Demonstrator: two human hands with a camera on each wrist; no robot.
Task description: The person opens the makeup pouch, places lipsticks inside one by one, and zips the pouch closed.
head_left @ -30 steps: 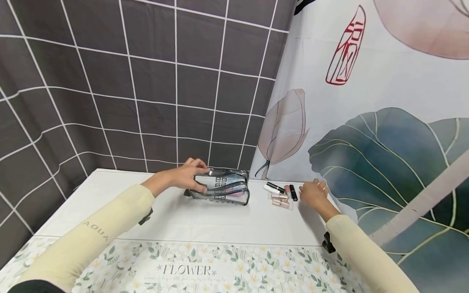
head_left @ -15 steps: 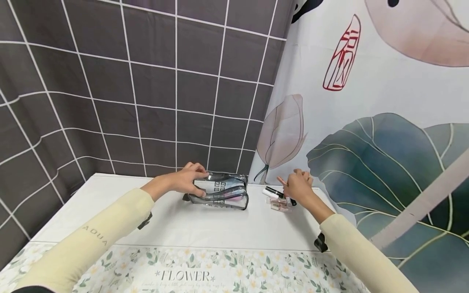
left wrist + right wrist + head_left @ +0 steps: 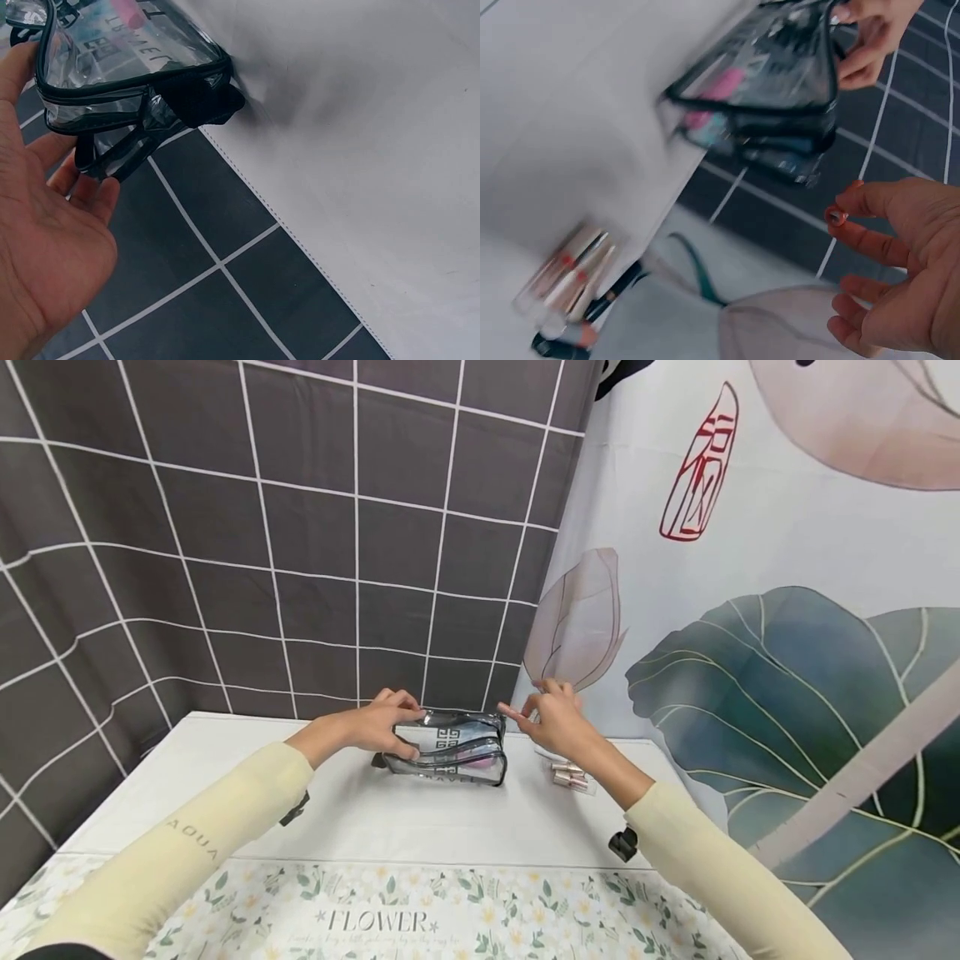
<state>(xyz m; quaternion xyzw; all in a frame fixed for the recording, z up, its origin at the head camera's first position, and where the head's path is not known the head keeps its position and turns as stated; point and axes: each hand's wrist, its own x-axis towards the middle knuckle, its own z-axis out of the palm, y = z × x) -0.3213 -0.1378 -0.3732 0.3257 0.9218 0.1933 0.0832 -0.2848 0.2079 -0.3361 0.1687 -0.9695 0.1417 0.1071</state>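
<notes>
A clear bag with black trim [image 3: 450, 760] sits near the back of the white table, with pink and blue items visible inside. At its left end my left hand [image 3: 367, 727] grips it; the left wrist view shows fingers [image 3: 64, 169] beside its black strap. Right of the bag, my right hand [image 3: 558, 724] is raised, holding a small reddish tube [image 3: 836, 217] between thumb and finger, end-on in the right wrist view. That tube is apart from the bag [image 3: 780, 75]. The right hand's other fingers are loosely bent.
Several slim cosmetic tubes [image 3: 572, 777] lie at the table's right, partly behind the right forearm; pinkish clear ones and dark ones [image 3: 615, 291] show in the right wrist view. A floral mat [image 3: 390, 902] covers the front edge. Grey gridded cloth [image 3: 300, 527] hangs behind.
My right hand has picked up a small tube from the right-hand group and moved left toward the bag. The left hand has kept its grip on the bag.
</notes>
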